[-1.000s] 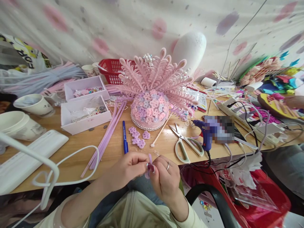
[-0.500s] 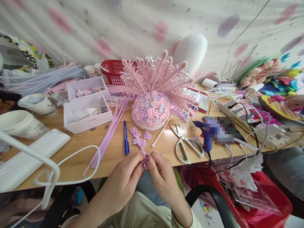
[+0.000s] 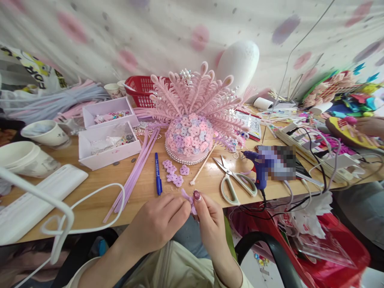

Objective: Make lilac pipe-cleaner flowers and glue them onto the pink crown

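My left hand (image 3: 160, 222) and my right hand (image 3: 209, 218) meet at the table's front edge, both pinching a small lilac pipe-cleaner piece (image 3: 187, 198) between thumbs and fingertips. Just beyond my fingers lie a few finished lilac pipe-cleaner flowers (image 3: 174, 173) on the wooden table (image 3: 90, 208). Behind them stands a pink pipe-cleaner headdress (image 3: 193, 116) with a dome of small flowers and pearl trim. A blue marker (image 3: 157, 173) and a bundle of straight lilac pipe cleaners (image 3: 135, 176) lie to the left of the flowers.
Scissors (image 3: 235, 180) and a blue glue gun (image 3: 259, 170) lie to the right, with cables trailing. Two white bead boxes (image 3: 108, 142), white cups (image 3: 45, 132) and a red basket (image 3: 141, 86) sit left and behind. Another person's hand (image 3: 370, 126) shows at far right.
My hands rose from my lap to the table's edge, still working the lilac piece; the piece now sticks out to the left above my left fingers.
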{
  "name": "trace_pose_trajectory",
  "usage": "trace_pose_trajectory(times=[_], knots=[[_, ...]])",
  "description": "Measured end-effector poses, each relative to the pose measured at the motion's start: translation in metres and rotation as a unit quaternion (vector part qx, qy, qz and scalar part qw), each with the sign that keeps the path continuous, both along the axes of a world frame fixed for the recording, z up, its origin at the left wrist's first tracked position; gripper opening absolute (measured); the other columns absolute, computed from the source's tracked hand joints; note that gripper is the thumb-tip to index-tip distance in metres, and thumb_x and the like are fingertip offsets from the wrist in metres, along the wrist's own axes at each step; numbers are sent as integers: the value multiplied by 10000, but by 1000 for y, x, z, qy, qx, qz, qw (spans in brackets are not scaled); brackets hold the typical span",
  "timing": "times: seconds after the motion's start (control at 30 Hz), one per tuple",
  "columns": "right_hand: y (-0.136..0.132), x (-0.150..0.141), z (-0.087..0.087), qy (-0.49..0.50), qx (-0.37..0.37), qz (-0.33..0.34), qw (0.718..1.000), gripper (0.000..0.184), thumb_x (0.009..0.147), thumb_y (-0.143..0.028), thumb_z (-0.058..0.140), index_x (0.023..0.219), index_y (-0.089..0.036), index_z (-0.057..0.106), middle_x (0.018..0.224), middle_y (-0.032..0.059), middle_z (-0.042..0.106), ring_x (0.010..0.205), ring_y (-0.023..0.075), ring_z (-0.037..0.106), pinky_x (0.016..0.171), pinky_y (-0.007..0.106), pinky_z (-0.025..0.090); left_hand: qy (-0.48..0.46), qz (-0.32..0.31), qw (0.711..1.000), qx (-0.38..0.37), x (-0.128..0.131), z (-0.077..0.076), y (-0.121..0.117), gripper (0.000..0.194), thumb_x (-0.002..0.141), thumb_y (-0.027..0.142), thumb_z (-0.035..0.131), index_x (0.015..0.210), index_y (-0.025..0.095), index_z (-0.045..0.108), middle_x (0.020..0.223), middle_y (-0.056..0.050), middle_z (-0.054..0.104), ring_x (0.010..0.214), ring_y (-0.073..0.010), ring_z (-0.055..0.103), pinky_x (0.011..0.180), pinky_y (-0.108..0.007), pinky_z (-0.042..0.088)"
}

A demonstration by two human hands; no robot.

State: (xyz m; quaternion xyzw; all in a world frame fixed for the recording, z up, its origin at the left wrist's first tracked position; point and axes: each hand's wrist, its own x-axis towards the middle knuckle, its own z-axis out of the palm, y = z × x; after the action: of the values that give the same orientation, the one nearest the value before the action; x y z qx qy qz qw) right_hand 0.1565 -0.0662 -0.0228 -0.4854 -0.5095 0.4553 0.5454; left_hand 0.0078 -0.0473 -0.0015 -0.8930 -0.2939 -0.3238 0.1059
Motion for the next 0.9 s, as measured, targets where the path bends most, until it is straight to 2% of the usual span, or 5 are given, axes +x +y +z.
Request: trace_pose_trajectory(times=[0.27, 0.37, 0.53, 0.63, 0.9], knots=[[-5, -2, 5, -50, 51, -31, 997, 469, 1031, -407, 456, 619, -225, 324, 575, -62, 302, 520, 101, 258, 476, 250, 248, -2, -34, 999, -16, 2, 1, 5, 236, 999, 96, 379, 935, 154, 598, 711, -38, 667, 651, -188, 611, 626, -290, 487], [-8, -4, 2, -63, 88, -36, 993, 440, 1055, -336, 418, 636, -223, 347, 571, -62, 337, 508, 102, 297, 476, 249, 262, -87, -80, 985, -128, 2, 1, 3, 256, 955, 65, 362, 827, 190, 546, 661, -15, 607, 605, -165, 552, 579, -268, 445], [-3, -1, -9, -172, 237, -21, 956, 338, 1057, -233, 386, 734, -216, 485, 654, -20, 484, 585, 137, 445, 544, 275, 336, -228, -80, 829, -505, 3, 8, -2, 294, 938, 175, 385, 651, 233, 358, 578, 57, 376, 515, -113, 380, 496, -242, 318], [2, 1, -15, -209, 297, -28, 931, 309, 1052, -213, 374, 769, -219, 497, 674, -9, 483, 627, 158, 460, 568, 289, 346, -281, -60, 732, -618, 5, 11, -3, 310, 943, 239, 399, 638, 231, 344, 586, 69, 301, 516, -105, 302, 481, -244, 271], [-9, -1, -21, -108, 105, -4, 989, 289, 1069, -317, 399, 832, -234, 540, 736, -9, 581, 676, 160, 548, 631, 268, 427, -348, -36, 690, -633, 2, 0, -9, 335, 1021, 381, 386, 737, 217, 453, 636, 51, 424, 541, -115, 380, 498, -240, 338]])
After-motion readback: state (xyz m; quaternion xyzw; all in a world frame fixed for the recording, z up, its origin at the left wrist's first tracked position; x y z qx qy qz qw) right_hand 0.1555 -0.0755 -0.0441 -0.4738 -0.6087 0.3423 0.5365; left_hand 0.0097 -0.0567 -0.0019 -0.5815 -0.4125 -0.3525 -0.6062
